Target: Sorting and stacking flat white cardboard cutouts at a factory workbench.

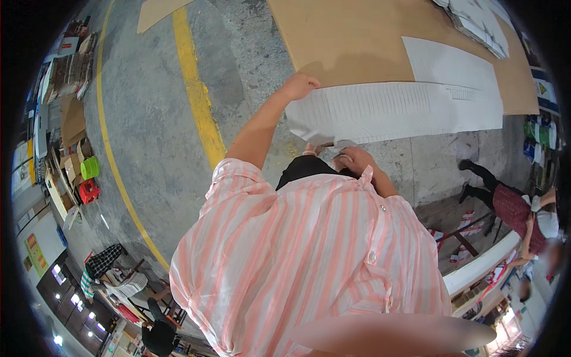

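Note:
A long white sheet [380, 113] with rows of fine creases, which looks like cardboard or thick paper, lies crosswise in front of me. At its far left corner my left hand [300, 87] is closed, fingers pinching the edge. My right hand [355, 160] is close to the near edge of the same sheet, low in front of my body. Its fingers are curled, and what they hold, if anything, cannot be made out. A second white sheet [449, 62] lies partly beyond the first. Both overlap a large brown cardboard sheet [357, 38].
A white stack [476, 27] sits on the brown cardboard at far right. Yellow lines [193, 83] mark the concrete floor. Green [90, 168] and red [89, 191] plastic items stand left, beside cardboard piles. At right, another person [514, 208] is near a long white-edged table [482, 262].

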Demonstrator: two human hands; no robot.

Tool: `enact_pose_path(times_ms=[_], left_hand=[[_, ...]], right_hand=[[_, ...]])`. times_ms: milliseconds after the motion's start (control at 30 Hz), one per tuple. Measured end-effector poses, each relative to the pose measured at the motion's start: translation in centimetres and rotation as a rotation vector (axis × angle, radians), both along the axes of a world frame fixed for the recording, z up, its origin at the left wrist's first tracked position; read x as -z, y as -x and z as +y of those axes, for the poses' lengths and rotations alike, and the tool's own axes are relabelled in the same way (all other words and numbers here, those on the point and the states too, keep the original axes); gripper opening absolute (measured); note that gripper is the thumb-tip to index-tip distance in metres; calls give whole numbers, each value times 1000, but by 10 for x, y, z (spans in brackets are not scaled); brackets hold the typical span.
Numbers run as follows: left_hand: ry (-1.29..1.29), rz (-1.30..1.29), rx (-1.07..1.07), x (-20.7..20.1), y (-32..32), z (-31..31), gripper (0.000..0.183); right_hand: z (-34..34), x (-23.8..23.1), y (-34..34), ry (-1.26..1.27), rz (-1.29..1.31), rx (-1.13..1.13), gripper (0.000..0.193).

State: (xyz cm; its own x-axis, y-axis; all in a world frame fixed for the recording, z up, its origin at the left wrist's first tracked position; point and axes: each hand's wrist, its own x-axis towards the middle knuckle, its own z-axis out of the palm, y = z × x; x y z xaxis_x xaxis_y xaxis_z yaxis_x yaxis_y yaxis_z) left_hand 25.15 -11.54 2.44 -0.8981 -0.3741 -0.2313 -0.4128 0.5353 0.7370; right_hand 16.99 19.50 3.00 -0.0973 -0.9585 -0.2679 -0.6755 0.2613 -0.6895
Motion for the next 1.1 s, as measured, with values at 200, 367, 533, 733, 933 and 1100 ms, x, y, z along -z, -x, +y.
enact_pose_path(times_ms=[200, 367, 533, 733, 933, 1100], left_hand=[[-189, 301, -464, 20, -54, -2, 19], [-654, 273, -857, 31, -98, 20, 18], [-1074, 315, -1111, 20, -94, 56, 26], [-828, 308, -1200, 19, -88, 77, 24], [183, 392, -969, 16, -72, 85, 29], [352, 506, -664, -31, 33, 139, 31]], right_hand=[[13, -6, 7, -213, -181, 74, 31], [30, -10, 10, -117, -211, 152, 28], [42, -4, 27, -392, -74, 52, 30], [51, 38, 36, -369, -22, 50, 35], [73, 24, 67, -350, 55, 129, 33], [133, 38, 137, -331, 47, 235, 31]])
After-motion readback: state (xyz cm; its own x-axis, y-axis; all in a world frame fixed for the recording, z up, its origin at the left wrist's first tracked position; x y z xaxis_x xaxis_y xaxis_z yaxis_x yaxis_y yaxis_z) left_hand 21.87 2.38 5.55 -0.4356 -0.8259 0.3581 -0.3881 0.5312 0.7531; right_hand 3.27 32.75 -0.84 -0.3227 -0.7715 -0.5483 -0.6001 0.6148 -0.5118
